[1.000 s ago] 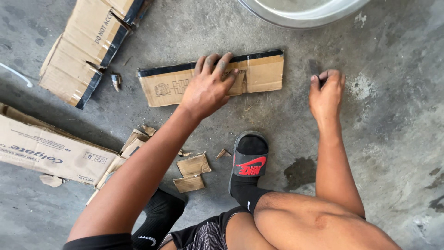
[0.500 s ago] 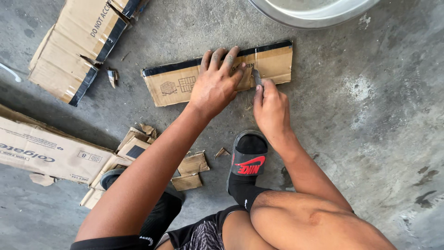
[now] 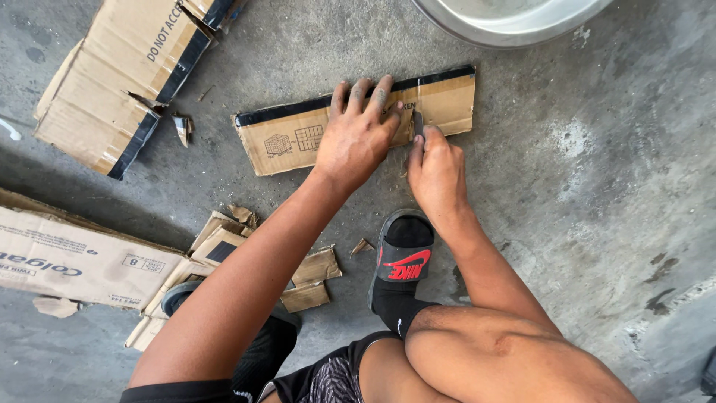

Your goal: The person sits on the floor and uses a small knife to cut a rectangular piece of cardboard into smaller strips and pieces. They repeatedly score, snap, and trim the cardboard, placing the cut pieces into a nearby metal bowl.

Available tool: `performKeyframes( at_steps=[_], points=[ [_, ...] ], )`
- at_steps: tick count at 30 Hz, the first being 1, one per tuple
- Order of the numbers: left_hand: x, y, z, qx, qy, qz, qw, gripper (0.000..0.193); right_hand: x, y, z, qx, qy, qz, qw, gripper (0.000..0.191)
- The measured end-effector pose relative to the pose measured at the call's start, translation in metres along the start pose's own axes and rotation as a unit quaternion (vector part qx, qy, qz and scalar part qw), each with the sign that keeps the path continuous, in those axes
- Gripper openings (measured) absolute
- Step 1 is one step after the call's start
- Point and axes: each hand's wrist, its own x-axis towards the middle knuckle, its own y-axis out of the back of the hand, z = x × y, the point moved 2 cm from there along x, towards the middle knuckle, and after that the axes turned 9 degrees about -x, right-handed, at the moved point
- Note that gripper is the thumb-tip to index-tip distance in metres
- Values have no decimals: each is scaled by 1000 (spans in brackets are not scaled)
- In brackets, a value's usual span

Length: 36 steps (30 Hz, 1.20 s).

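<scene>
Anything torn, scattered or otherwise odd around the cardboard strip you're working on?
Yes. Torn brown cardboard scraps lie scattered on the concrete floor by the knee. The flattened box upper left has a ragged, ripped edge. The brown cardboard strip with black tape under the left hand lies slightly askew.

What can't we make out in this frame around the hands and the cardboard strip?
All in the head view:
- The small dark tool in the right hand: only its tip shows; the fingers hide the rest, so its kind is unclear.
- The cardboard strip: its middle is hidden under the left hand.
- The metal basin: cut off by the top edge.
- The left foot: mostly hidden behind the left forearm.
</scene>
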Motion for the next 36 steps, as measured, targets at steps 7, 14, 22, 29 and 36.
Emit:
performKeyframes(
  at_steps=[7, 14, 22, 29, 36],
  points=[
    [-1, 4, -3, 9, 10, -15, 1000, 40, 0, 5, -13, -8, -18, 3, 1000, 11],
    [0, 4, -7, -4, 12, -21, 1000, 42, 9, -3, -14, -36, -11, -9, 999, 12],
    [-3, -2, -8, -1, 11, -16, 1000, 42, 13, -2, -12, -55, -15, -31, 998, 18],
    [-5, -4, -11, 3, 12, -8, 1000, 43, -3, -12, -12, -75, -1, -35, 997, 19],
    [-6, -4, -10, 16, 14, -13, 1000, 45, -49, -15, -13, -1, -14, -87, 996, 16]
  ],
)
